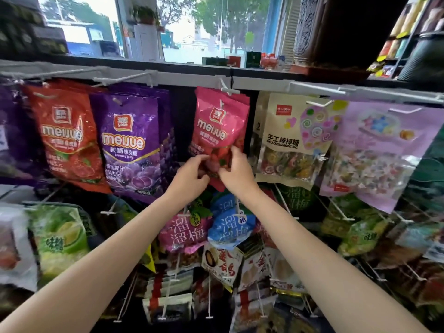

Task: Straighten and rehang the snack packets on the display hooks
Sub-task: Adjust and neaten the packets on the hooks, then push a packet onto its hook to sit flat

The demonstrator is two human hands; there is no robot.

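Both hands on the pink packet [219,126]

Left hand [192,175] and right hand [236,168] pinch its bottom edge, fingers clamped; pulling down could tear its hole off the hook [227,88].

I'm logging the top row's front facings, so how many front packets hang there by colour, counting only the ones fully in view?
Red meijue packet: 1
Purple meijue packet: 1
Pink meijue packet, in the grip of both the left hand and the right hand: 1
Beige lollipop packet: 1
Lilac candy packet: 1
Total: 5
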